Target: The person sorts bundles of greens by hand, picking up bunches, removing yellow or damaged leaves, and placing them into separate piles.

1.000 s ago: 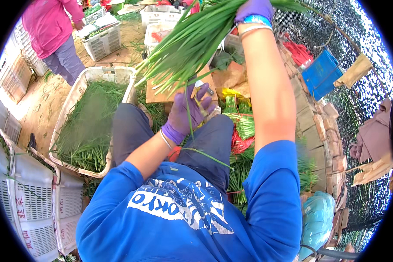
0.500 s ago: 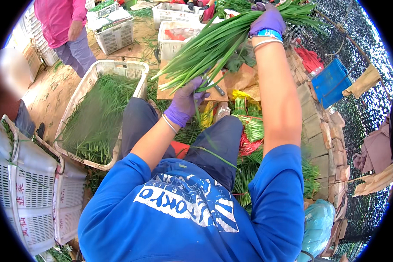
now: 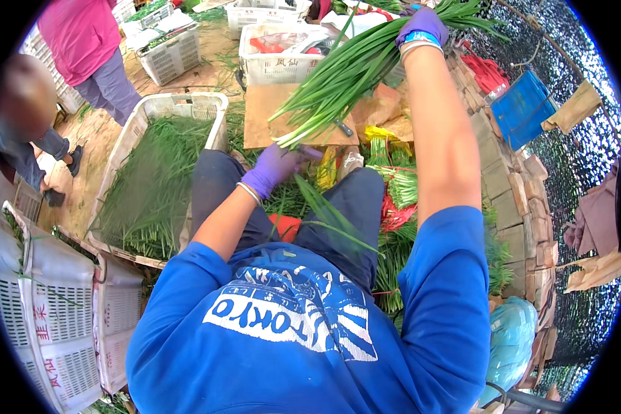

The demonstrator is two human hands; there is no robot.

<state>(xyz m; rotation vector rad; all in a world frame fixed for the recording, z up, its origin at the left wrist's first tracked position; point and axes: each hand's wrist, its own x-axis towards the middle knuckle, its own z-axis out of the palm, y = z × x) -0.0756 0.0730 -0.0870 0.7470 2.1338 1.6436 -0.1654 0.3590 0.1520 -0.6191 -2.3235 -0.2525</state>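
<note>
My right hand (image 3: 423,26), in a purple glove, is closed around a large bunch of garlic chives (image 3: 355,72). The pale cut ends slant down to the left, over a wooden board (image 3: 259,107). Just below those ends is my gloved left hand (image 3: 277,168), its fingers blurred and pointing right. Loose chive leaves (image 3: 328,210) trail from beneath it across my lap; whether the fingers grip them is unclear. A dark handle (image 3: 343,128), seemingly a knife's, shows on the board under the bunch.
A white crate of loose greens (image 3: 155,179) stands at my left, with tall perforated crates (image 3: 58,310) nearer. Tied bundles (image 3: 401,186) lie by my right leg. Beyond the board is another crate (image 3: 276,67). A person in pink (image 3: 83,34) stands far left; another sits nearby. Bricks (image 3: 507,200) edge the right.
My left hand has moved down and slightly left, away from the bunch's cut ends. More loose leaves now trail over my lap. My right hand keeps hold of the bunch.
</note>
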